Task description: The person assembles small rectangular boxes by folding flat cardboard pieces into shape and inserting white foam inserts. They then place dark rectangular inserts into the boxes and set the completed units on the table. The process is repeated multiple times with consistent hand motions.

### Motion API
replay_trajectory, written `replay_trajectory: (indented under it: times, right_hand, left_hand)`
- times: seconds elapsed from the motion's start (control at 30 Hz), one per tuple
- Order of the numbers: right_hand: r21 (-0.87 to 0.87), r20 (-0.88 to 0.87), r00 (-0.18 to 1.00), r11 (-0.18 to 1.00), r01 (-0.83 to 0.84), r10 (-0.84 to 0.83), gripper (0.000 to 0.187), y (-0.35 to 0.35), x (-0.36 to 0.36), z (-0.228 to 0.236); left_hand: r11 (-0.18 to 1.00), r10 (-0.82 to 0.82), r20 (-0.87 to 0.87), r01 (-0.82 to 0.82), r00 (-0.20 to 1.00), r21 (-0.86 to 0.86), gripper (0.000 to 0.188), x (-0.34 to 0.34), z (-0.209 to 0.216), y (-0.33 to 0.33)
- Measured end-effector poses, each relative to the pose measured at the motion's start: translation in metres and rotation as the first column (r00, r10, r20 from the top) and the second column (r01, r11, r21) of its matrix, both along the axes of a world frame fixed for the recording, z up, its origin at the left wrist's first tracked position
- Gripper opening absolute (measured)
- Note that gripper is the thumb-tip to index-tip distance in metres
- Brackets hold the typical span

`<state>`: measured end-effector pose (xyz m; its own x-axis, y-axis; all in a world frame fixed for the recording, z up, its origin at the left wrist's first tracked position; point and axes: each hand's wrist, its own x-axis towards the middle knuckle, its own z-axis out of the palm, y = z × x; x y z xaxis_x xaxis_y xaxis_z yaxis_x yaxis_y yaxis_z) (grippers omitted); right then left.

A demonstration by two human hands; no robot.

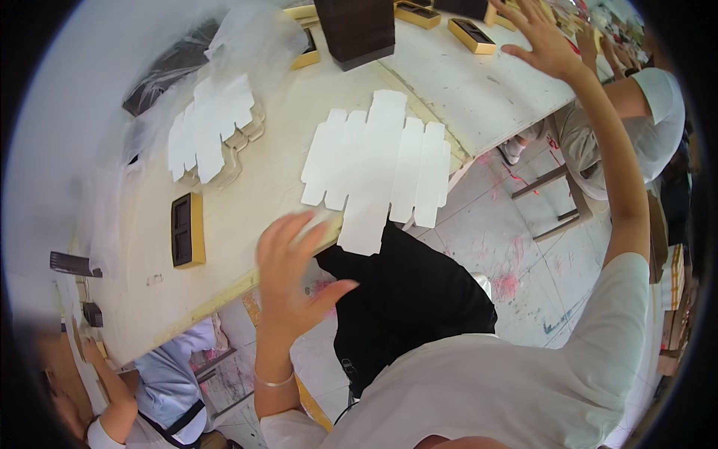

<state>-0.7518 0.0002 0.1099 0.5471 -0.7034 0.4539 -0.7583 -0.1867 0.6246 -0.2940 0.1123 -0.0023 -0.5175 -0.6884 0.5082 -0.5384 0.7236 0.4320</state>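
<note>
A flat white die-cut carton blank (pixel 368 161) lies at the table's near edge, with part of it overhanging my lap. My left hand (pixel 288 280) is just off that edge, left of the blank's lower flap; its fingers are apart and slightly blurred, with nothing in them. My right arm stretches to the far right of the table. There my right hand (pixel 542 41) hovers with spread fingers, beside a small gold box with a dark insert (pixel 471 36). Neither hand touches the blank.
A pile of similar white blanks (pixel 209 131) lies left on the table (pixel 277 150), near plastic sheeting (pixel 247 45). A gold box (pixel 187 230) is nearer. A tall dark brown stack (pixel 355 34) stands at the back. Other people sit lower left and upper right, by a stool (pixel 553 202).
</note>
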Motion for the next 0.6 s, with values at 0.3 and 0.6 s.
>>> replay_trajectory:
  times: [0.3, 0.6]
  right_hand:
    - [0.534, 0.38, 0.8, 0.597, -0.6, 0.465, 0.062, 0.077, 0.145, -0.109]
    - [0.388, 0.475, 0.7, 0.587, -0.71, 0.533, 0.046, 0.093, 0.239, -0.135]
  left_hand:
    - [0.983, 0.08, 0.46, 0.006, 0.884, -0.184, 0.055, -0.006, -0.037, -0.02]
    - [0.995, 0.08, 0.185, -0.089, 0.979, 0.04, 0.04, -0.005, -0.012, 0.004]
